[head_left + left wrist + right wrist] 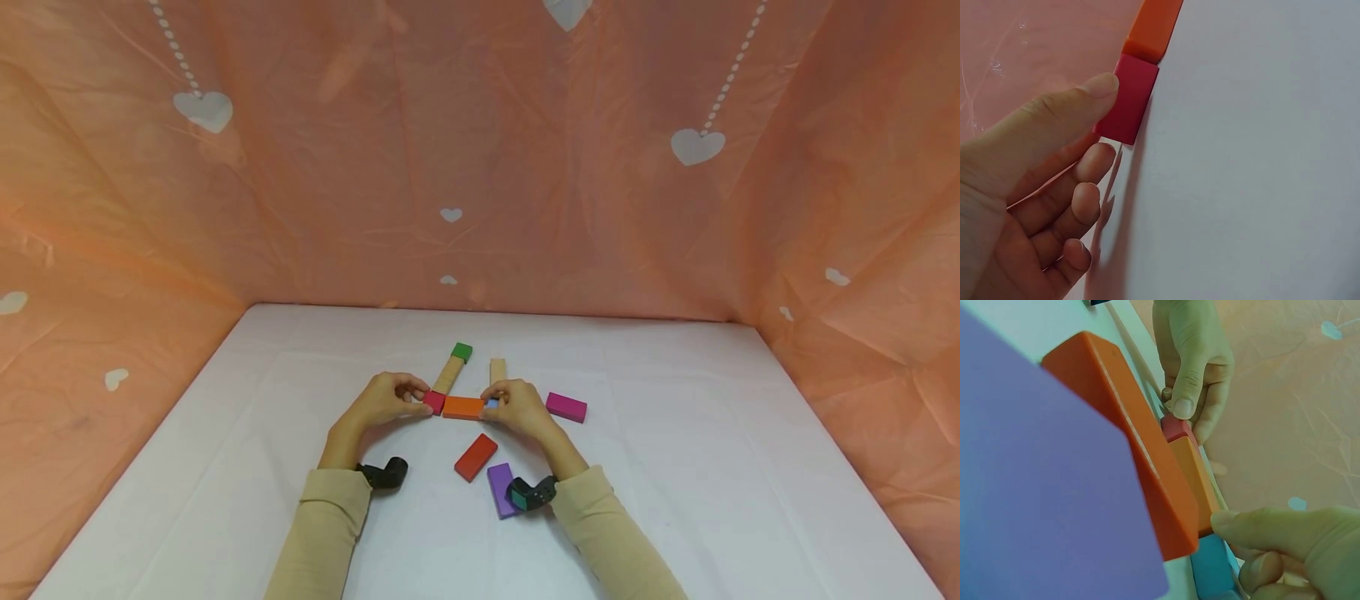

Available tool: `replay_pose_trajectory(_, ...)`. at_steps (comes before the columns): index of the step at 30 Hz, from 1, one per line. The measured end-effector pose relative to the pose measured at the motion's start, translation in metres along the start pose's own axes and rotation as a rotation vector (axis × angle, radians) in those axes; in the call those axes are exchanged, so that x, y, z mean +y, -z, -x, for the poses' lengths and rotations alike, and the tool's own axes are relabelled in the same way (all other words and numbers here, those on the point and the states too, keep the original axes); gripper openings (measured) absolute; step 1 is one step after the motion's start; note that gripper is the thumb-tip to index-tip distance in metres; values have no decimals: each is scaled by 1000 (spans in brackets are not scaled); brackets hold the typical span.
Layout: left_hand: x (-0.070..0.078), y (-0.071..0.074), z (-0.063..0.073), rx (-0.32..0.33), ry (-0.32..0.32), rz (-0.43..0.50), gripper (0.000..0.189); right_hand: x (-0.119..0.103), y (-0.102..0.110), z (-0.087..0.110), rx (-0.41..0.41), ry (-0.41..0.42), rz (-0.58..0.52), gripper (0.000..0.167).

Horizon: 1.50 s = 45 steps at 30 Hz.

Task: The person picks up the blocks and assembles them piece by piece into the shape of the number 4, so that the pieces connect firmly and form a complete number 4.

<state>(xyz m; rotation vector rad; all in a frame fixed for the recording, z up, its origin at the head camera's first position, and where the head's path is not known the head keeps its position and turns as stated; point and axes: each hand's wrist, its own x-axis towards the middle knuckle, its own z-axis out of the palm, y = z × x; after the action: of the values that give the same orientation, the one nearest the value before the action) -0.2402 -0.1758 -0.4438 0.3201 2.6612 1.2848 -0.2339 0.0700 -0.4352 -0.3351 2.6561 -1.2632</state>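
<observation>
In the head view my left hand [384, 402] pinches a small crimson block [433, 402] between thumb and fingers. The left wrist view shows the thumb on this crimson block [1133, 100], whose end meets the orange block [1154, 28]. My right hand [519, 407] has thumb and forefinger around a small blue block [492, 404] at the right end of the orange block [462, 407]. In the right wrist view the right thumb lies where the orange block [1192, 478] meets the blue block [1211, 565]; the right fingertips are partly hidden.
A plain wooden block [448, 375] slants from the crimson block to a green block [462, 352]. Another wooden block [497, 369] stands behind my right hand. A magenta block [566, 407] lies right, with red [476, 457] and purple [501, 490] blocks nearer on the white table [225, 467].
</observation>
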Motion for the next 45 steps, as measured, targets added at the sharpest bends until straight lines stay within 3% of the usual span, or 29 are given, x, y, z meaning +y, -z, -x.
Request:
replay_pose_trajectory(4,1,0,1,13,-17,19,35,0,0,1,-4,-1,-14,25)
replay_pose_trajectory(11,6,0,0,25,-119,40,35,3,0,2,-7,13,-33,29)
replay_pose_trajectory(15,7,-3,0,23,-138,38,33,5,3,5,-4,7,-48,29)
replay_pose_trajectory(33,13,-17,-6,-25,-116,-4,32,15,21,10,-16,-33,-117,33)
replay_pose_trajectory(45,15,-18,-5,-32,-116,-34,30,18,23,8,-18,-63,-70,31)
